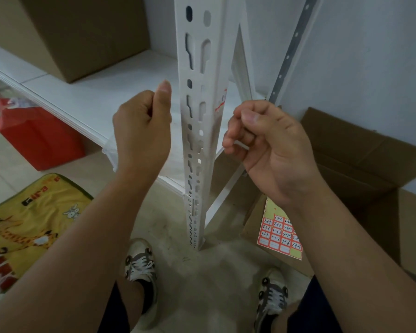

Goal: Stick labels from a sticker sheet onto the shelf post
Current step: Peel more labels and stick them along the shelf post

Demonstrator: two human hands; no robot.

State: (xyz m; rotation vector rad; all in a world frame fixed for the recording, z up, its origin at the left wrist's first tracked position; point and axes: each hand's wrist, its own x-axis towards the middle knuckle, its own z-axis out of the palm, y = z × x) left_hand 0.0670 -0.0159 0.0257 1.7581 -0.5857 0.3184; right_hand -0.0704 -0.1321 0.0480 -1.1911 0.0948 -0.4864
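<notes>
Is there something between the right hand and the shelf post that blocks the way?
Nothing visible blocks it. The right hand is just right of the shelf post, with only open air between them. The left hand is on the post's other side.

Head view, steeply downward, close.
</notes>
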